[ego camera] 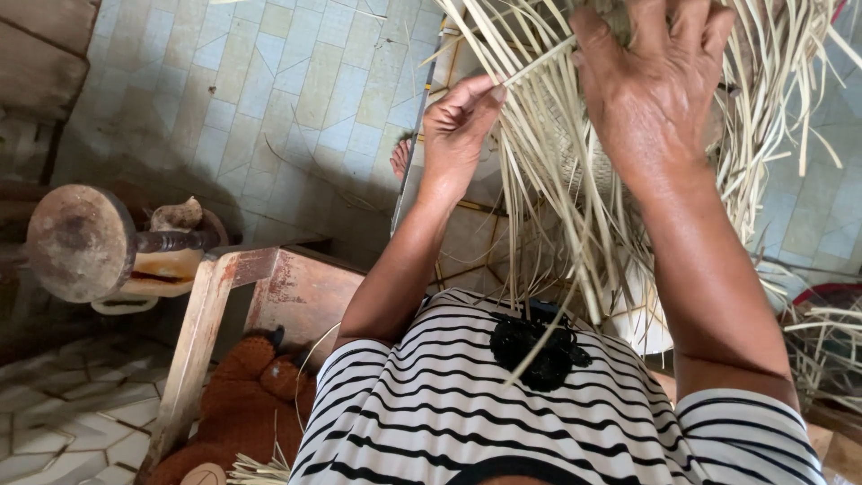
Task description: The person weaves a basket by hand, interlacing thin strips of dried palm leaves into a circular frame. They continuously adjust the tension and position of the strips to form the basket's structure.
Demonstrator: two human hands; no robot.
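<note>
A bundle of pale straw strips [548,171] hangs from a partly woven piece at the top of the head view. My left hand [458,121] pinches a single straw strip [539,65] between thumb and fingers and holds it taut to the left. My right hand [651,85] is spread over the woven part, its fingers pushed in among the strands. Loose strip ends fall over my black and white striped top [449,404].
A worn wooden frame [211,323] stands at lower left, with a brown plush toy [247,404] under it. A round wooden stool-like object [81,242] lies to the left. Pale tiled floor [269,99] stretches beyond. More straw lies at right [826,341].
</note>
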